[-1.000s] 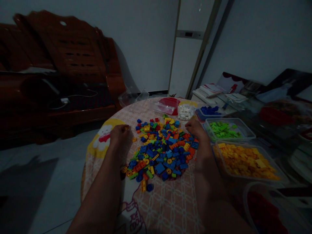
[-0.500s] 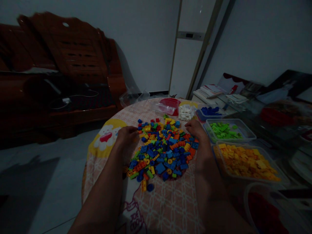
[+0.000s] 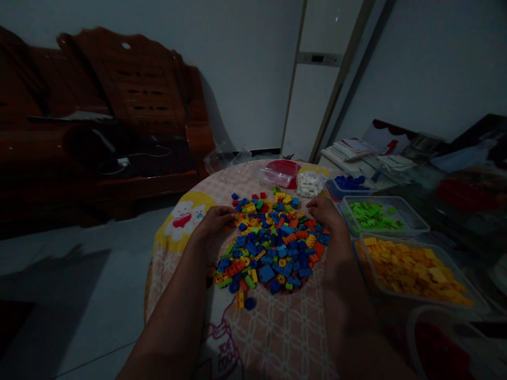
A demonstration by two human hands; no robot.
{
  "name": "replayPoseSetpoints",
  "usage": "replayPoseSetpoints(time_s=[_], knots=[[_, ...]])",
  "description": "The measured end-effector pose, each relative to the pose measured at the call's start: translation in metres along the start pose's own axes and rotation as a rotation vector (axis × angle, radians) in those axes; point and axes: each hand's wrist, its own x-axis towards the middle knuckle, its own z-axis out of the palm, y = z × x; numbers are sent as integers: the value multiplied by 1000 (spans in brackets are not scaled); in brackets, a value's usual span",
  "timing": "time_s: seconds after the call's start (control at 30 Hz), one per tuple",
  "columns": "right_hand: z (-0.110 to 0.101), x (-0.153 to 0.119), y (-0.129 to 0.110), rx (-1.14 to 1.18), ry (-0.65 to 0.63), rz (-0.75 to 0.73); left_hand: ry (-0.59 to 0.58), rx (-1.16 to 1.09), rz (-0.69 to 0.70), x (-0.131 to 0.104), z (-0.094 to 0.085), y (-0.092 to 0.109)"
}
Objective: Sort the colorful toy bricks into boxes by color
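Note:
A wide heap of mixed toy bricks [image 3: 269, 248], in blue, yellow, orange, green and red, lies on the patterned tablecloth [image 3: 289, 327]. At the heap's upper left edge is my left hand [image 3: 216, 220], its fingers together beside a round yellow-orange piece; whatever they may hold is too dark and small to name. My right hand [image 3: 322, 210] rests at the upper right edge of the heap, thumb and fingers curved toward the bricks, and its fingertips are too dim to tell if they hold anything.
White bricks [image 3: 309, 184] lie at the far edge near a clear plastic tray [image 3: 273, 176]. Boxes of blue [image 3: 350, 182], green [image 3: 376, 215], yellow [image 3: 415, 269] and red bricks [image 3: 439, 351] line the right side. A wooden bench [image 3: 150, 100] stands behind at left.
The whole view has shifted, so the table and boxes appear slightly further right. Both hands stay at the heap's edges; a round yellow-orange piece now shows by my left fingertips.

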Motion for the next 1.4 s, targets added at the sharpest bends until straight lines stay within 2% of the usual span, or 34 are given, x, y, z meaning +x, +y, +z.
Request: replayPoseSetpoints(time_s=[0.17, 0.33, 0.4, 0.5, 0.57, 0.63, 0.73, 0.87, 1.03, 1.2, 1.3, 1.4], knots=[[3, 2, 4, 16, 16, -21, -16, -35, -18, 2, -1, -3], [5, 3, 5, 24, 38, -18, -85, -40, -18, 4, -4, -9], [6, 4, 4, 35, 58, -3, -32, -45, 5, 7, -5, -11], [7, 5, 1, 48, 150, -15, 159, -59, 56, 12, -5, -16], [7, 6, -3, 64, 213, -63, 254, -64, 60, 15, -6, -20], [7, 7, -11, 101, 236, -127, 290, -60, 56, 16, -6, -23], [8, 5, -29, 147, 163, -208, 291, -53, 69, 16, -5, -26], [14, 0, -49, 107, -39, -288, 298, -53, 100, 18, -6, -32], [20, -4, -59, 43, -178, -332, 289, -26, 95, 23, -9, -38], [23, -3, -60, 68, -176, -360, 299, -59, 92, 20, -8, -35], [20, 0, -56, 166, -79, -360, 282, -25, 75, 19, -9, -31], [14, 1, -45, 324, 17, -241, 273, -12, 57, 19, -10, -28]])
